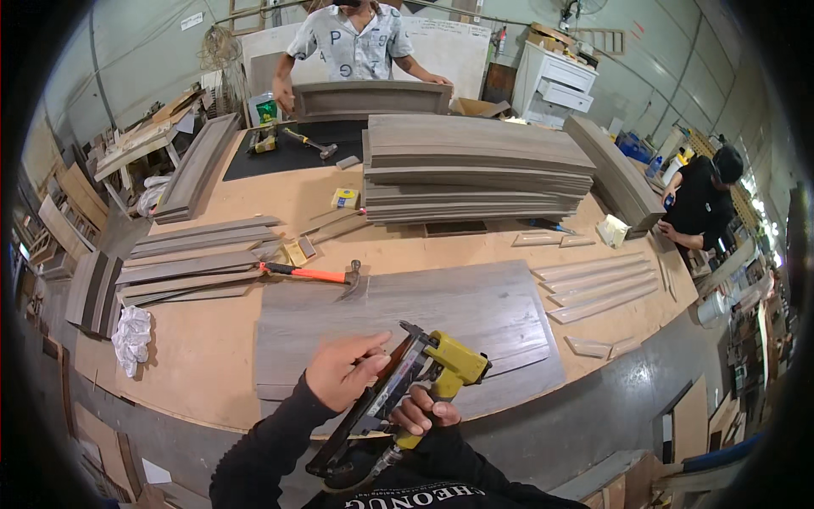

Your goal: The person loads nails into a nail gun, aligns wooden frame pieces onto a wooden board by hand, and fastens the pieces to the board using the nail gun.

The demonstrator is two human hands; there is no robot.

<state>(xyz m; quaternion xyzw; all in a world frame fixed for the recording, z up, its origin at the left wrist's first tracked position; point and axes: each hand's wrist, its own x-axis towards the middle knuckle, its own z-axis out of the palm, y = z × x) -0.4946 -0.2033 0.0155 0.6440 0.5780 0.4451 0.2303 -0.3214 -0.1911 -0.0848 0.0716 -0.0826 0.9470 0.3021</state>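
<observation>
My right hand (421, 411) is wrapped round the grip of a yellow and black nail gun (459, 363). The gun is tilted in front of my body, its long black magazine running down toward me and an air fitting at the grip's end. Beside the magazine, my left hand (339, 371) has its fingers curled and thumb pressed in. A thin reddish-brown strip shows by those fingertips, but what they hold is unclear. Below the gun lies a flat grey wood-grain panel (407, 310), with an orange-handled claw hammer (315, 273) at its far left edge.
Stacked grey boards (475, 161) stand at the table's far middle. Narrow strips (195, 254) lie left, beside crumpled white wrap (131, 339); pale trim pieces (598, 288) lie right. Across the table a person (352, 38) handles a grey frame (373, 99); another person (708, 199) works at right.
</observation>
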